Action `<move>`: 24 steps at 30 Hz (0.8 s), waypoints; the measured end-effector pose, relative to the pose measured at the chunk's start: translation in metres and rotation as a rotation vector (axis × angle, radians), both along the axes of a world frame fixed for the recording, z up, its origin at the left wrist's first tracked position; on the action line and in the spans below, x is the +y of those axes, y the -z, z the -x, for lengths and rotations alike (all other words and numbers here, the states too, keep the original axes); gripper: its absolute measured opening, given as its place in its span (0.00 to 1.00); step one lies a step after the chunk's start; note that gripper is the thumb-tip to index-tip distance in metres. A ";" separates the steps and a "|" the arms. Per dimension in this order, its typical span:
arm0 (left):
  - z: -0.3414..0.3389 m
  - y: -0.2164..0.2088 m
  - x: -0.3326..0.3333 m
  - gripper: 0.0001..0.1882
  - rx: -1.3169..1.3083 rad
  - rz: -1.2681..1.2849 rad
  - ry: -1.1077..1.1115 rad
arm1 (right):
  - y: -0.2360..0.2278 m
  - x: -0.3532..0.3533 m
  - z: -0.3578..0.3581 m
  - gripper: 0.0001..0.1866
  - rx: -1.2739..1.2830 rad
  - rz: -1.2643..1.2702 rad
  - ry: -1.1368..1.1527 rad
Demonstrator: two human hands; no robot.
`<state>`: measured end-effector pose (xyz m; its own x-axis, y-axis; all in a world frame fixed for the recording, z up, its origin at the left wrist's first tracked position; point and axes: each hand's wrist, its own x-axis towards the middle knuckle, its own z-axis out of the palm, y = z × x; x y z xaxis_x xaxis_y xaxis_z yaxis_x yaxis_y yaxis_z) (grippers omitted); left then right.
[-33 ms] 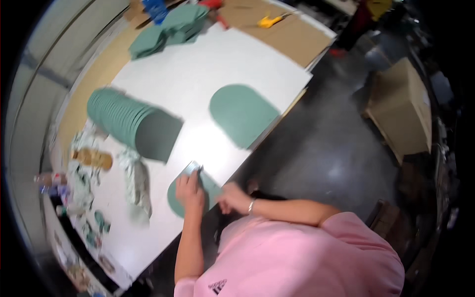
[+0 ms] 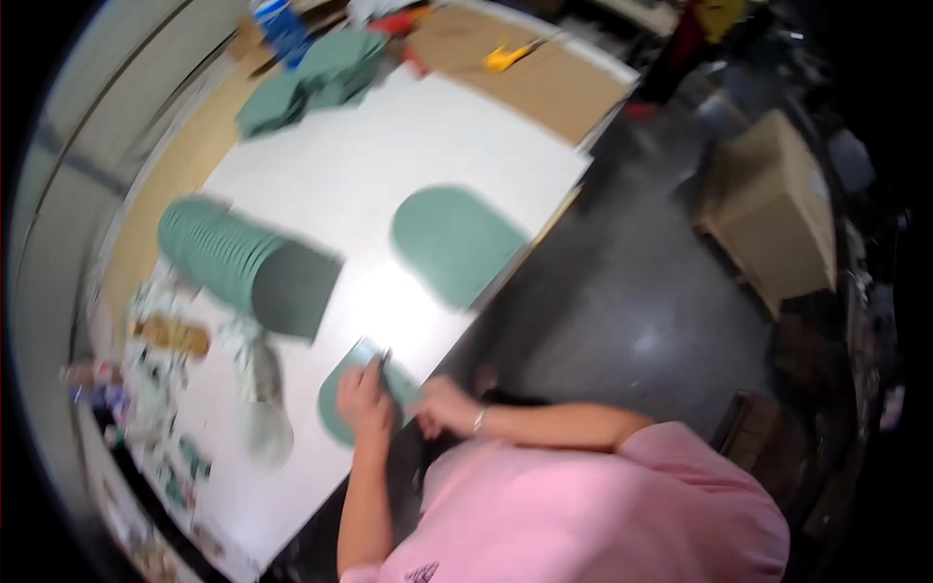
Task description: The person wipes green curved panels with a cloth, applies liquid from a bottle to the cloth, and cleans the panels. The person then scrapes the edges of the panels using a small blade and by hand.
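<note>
While the view was blurred by motion, both hands rested on a green oval piece [image 2: 335,403] that lay flat at the near edge of the white tabletop [image 2: 389,165]. The left hand [image 2: 364,403] pressed down on top of it with the fingers curled, and something small and pale — too blurred to identify — showed at its fingertips [image 2: 374,358]. Whether that hand gripped the small thing or merely touched it could not be told. The right hand [image 2: 439,408], a bracelet at its wrist, lay just beside the left at the piece's right end, fingers bent against the green edge; its grip could not be made out either.

Farther along the table, a second green oval piece [image 2: 452,243] lay flat near the right edge, well apart from the hands. To the left, a fanned stack of green pieces [image 2: 233,257] leaned in a row. A loose heap of green offcuts [image 2: 311,83] sat at the far end, near a brown cardboard sheet [image 2: 544,83] with a yellow tool [image 2: 505,56] on it. Scraps and clutter [image 2: 165,369] lined the left edge. A cardboard box [image 2: 777,214] stood on the dark floor — off to the right.
</note>
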<state>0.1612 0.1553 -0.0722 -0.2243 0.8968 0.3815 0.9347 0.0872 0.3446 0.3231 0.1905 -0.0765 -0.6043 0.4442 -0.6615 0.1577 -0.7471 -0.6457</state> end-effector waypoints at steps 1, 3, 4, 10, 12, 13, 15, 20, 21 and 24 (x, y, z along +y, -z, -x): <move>-0.001 -0.005 -0.001 0.19 -0.017 -0.032 0.007 | 0.014 -0.006 0.003 0.10 0.042 0.013 0.021; 0.016 -0.006 0.002 0.15 -0.083 -0.027 -0.038 | 0.017 -0.007 0.011 0.11 0.018 0.003 -0.030; 0.027 -0.005 0.003 0.14 -0.105 -0.035 -0.092 | 0.016 -0.007 0.015 0.11 0.019 0.023 -0.046; 0.000 0.004 -0.008 0.15 -0.081 0.069 0.028 | 0.035 -0.005 0.012 0.10 -0.047 0.056 -0.044; 0.011 0.009 0.001 0.16 -0.136 0.088 0.050 | 0.037 -0.005 0.012 0.09 -0.056 0.038 -0.053; 0.022 0.004 0.006 0.15 -0.172 0.027 -0.050 | 0.025 -0.006 0.011 0.09 -0.053 0.026 -0.026; 0.024 0.004 0.006 0.15 -0.214 -0.034 -0.149 | 0.018 -0.007 0.014 0.10 -0.027 0.033 -0.006; 0.000 0.001 -0.035 0.14 -0.092 0.084 0.037 | 0.019 -0.016 0.023 0.14 -0.025 0.079 -0.009; 0.012 0.017 -0.024 0.14 -0.014 -0.104 0.027 | 0.012 -0.010 0.014 0.10 0.005 0.044 -0.009; 0.031 -0.014 0.016 0.15 -0.203 -0.074 -0.110 | -0.001 0.001 0.001 0.09 -0.058 0.042 0.037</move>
<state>0.1303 0.1713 -0.0578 -0.3984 0.8336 0.3826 0.8317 0.1524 0.5340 0.3220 0.1918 -0.0755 -0.5479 0.4365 -0.7136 0.1661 -0.7793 -0.6042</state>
